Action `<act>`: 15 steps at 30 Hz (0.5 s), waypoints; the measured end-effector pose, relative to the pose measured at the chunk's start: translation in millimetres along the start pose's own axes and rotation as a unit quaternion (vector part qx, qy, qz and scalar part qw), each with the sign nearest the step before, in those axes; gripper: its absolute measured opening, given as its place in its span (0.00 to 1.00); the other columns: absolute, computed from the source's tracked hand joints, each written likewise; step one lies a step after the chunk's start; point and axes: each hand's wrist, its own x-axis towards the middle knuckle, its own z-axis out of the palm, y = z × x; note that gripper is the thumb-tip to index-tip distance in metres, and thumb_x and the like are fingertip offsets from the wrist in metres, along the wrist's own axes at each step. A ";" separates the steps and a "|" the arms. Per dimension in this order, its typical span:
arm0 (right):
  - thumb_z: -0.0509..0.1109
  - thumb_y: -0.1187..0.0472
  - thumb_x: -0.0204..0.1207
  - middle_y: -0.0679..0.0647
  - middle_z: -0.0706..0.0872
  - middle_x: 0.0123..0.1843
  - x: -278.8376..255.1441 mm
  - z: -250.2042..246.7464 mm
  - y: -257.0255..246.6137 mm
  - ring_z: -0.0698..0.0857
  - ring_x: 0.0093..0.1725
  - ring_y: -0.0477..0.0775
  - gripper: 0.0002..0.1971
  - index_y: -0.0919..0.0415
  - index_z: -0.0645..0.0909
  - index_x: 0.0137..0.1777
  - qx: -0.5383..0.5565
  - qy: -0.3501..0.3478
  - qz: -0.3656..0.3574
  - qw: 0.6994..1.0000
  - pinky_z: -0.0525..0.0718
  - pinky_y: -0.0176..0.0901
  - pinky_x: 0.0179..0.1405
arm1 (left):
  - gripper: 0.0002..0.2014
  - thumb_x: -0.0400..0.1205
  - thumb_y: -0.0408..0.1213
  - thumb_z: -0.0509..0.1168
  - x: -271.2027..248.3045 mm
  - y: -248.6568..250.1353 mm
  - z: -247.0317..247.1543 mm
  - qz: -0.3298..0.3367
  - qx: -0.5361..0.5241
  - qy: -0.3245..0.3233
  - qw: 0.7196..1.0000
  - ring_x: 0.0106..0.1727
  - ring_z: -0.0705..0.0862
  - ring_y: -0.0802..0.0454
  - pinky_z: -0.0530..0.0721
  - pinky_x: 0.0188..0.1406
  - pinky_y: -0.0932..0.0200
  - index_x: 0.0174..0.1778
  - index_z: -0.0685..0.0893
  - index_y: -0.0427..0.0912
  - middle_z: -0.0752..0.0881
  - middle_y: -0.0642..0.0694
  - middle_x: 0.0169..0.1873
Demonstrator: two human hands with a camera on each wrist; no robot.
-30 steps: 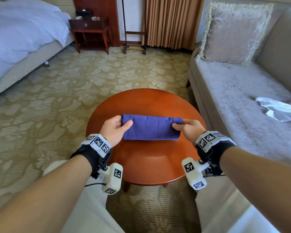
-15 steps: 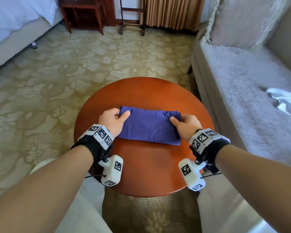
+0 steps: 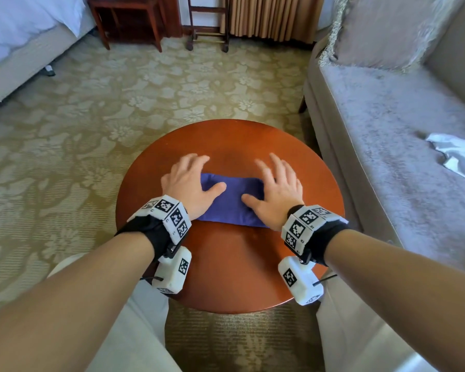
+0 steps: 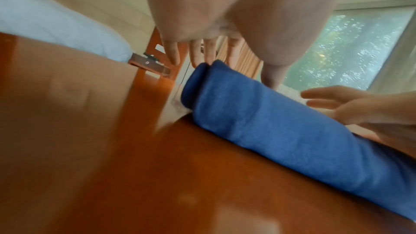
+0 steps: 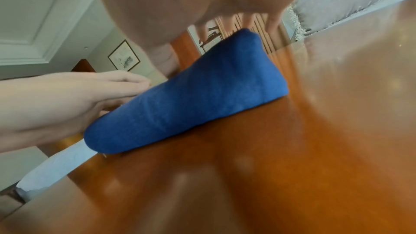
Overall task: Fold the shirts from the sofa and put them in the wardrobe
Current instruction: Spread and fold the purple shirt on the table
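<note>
Folding of one blue shirt (image 3: 232,202) looks finished: it is seen as a compact bundle at the centre of the round wooden bench (image 3: 226,277), and the step in hand is judged to be the flattening of that bundle. The left hand (image 3: 191,181) is spread, fingers straight, over the shirt's 9 o'clock end; the right hand (image 3: 275,187) is spread likewise over the 3 o'clock end, and nothing is gripped by either. Whether the palms press down or hover just above cannot be told, since the wrist views are blurred. For the next move, the bundle would need to be grasped at both ends and lifted without its layers being loosened, then carried to the wardrobe, which is not in view. One folded shirt is counted on the bench, and one crumpled white garment (image 3: 457,154) is counted on the grey sofa (image 3: 387,135) at 3 o'clock, probably a second shirt still to be folded.
</note>
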 end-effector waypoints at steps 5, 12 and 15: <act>0.42 0.31 0.81 0.49 0.51 0.86 -11.4 16.9 8.3 0.47 0.85 0.61 0.34 0.41 0.47 0.85 -0.125 -0.107 -0.019 0.986 0.45 0.63 0.82 | 0.34 0.84 0.68 0.45 -1.6 -2.3 16.8 -0.014 0.124 -0.196 0.973 0.86 0.47 0.48 0.47 0.82 0.34 0.85 0.52 0.61 0.46 0.55 0.86; 0.58 0.32 0.77 0.53 0.52 0.84 -9.5 -5.1 1.6 0.52 0.81 0.62 0.35 0.41 0.59 0.82 -0.014 -0.125 0.115 0.985 0.59 0.58 0.79 | 0.35 0.83 0.66 0.53 -5.6 4.6 7.6 -0.065 0.069 -0.159 0.983 0.82 0.59 0.43 0.61 0.77 0.40 0.85 0.59 0.53 0.60 0.50 0.82; 0.66 0.37 0.74 0.59 0.63 0.77 -17.5 -16.4 3.8 0.64 0.75 0.64 0.37 0.52 0.63 0.79 0.020 -0.091 0.201 0.975 0.68 0.56 0.71 | 0.32 0.84 0.59 0.58 -8.7 9.7 -0.3 -0.112 0.026 -0.127 0.985 0.76 0.68 0.38 0.69 0.72 0.45 0.80 0.69 0.44 0.70 0.42 0.77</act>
